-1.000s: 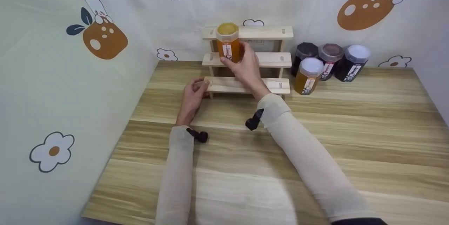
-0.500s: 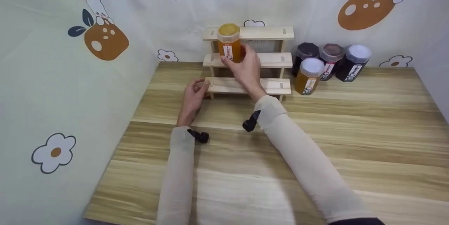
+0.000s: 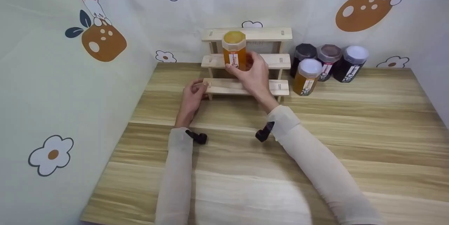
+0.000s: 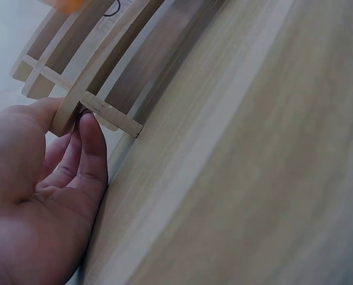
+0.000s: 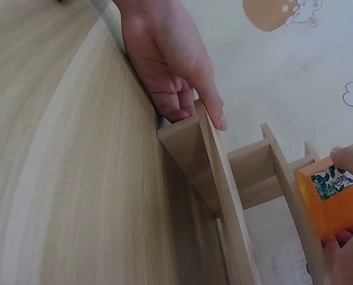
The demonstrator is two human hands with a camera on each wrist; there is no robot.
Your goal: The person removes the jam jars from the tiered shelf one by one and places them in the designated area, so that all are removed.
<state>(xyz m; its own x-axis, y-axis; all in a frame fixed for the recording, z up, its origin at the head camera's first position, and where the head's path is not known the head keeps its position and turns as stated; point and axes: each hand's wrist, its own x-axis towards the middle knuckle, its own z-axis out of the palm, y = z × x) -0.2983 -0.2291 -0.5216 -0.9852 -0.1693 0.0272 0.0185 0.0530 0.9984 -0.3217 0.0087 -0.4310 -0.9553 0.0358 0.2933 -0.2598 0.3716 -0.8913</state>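
Observation:
My right hand point(image 3: 255, 76) grips an amber jar point(image 3: 234, 50) with a pale lid and a white label, thumb on the front. The jar stands upright at the middle board of a three-step wooden rack point(image 3: 224, 86); its orange base point(image 5: 328, 211) is beside that board in the right wrist view. Whether it bears on the board, I cannot tell. At the rack's lower left end, my left hand point(image 3: 192, 99) pinches the bottom board, thumb on top and fingers beneath, as the left wrist view shows on the board end point(image 4: 66, 116).
Right of the rack, a second amber jar point(image 3: 307, 77) stands in front of dark jars: one with a black lid point(image 3: 304, 55), one brown-lidded point(image 3: 329, 58), one white-lidded point(image 3: 352, 63). Printed cloth point(image 3: 308, 4) hangs behind the wooden tabletop point(image 3: 245, 169).
The amber jar in my right hand has shifted slightly right and toward me, lower in the head view. My left hand keeps its hold on the rack.

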